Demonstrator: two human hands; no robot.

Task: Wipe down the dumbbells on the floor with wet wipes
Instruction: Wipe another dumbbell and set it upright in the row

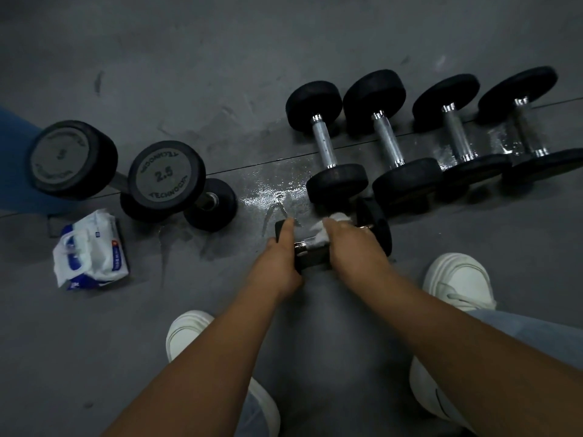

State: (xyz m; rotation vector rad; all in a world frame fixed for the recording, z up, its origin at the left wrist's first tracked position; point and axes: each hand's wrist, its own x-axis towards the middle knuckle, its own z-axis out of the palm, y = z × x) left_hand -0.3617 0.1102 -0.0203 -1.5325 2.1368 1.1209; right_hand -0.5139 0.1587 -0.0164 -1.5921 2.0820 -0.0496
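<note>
A small black dumbbell (377,223) lies on the grey floor in front of me. My left hand (279,260) grips its near-left head. My right hand (353,239) presses a white wet wipe (318,234) around its chrome handle. Several more black dumbbells (325,146) lie in a row just beyond, to the right. Two dumbbells stand on end at the left, one marked 2.5 (165,176). A blue-and-white pack of wet wipes (90,250) lies on the floor at the left, its top open.
Wet streaks (271,193) shine on the floor between the dumbbell groups. My white shoes (457,280) stand either side of my arms. A blue mat edge (12,159) shows at the far left.
</note>
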